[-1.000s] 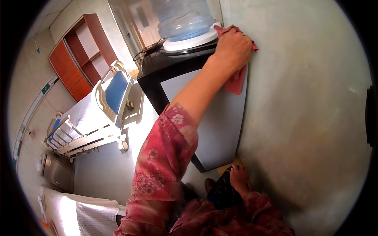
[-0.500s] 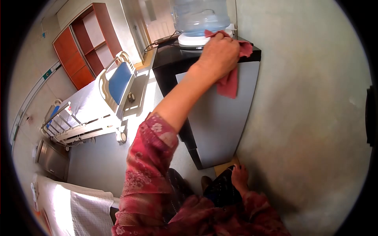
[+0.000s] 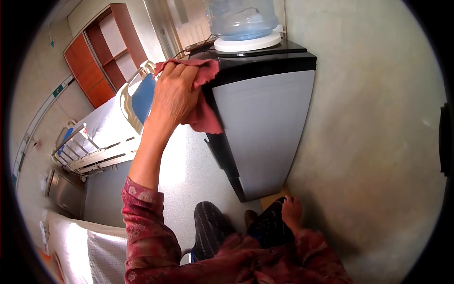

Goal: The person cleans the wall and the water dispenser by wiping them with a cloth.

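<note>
My left hand (image 3: 174, 92) is closed on a dusty-red cloth (image 3: 204, 116) at the left corner of a water dispenser (image 3: 262, 128). Part of the cloth sticks out above my fingers, and the rest hangs below against the dispenser's dark side. The dispenser has a black top edge and a grey panel. A clear blue water bottle (image 3: 243, 21) stands in the white ring (image 3: 248, 43) on top. Lower right, my right hand (image 3: 292, 211) rests on my dark patterned trouser leg (image 3: 272, 227), fingers loosely laid over it and holding nothing.
A wall (image 3: 369, 118) runs close along the dispenser's right side. Left stand a hospital bed (image 3: 106, 125) with rails and a red-brown cabinet (image 3: 90, 66). Light cloth (image 3: 106, 251) covers something at lower left. A thin dark cable lies behind the dispenser.
My left hand has moved left with the cloth, from the dispenser's top edge below the bottle to its left corner. My right hand stays on my leg.
</note>
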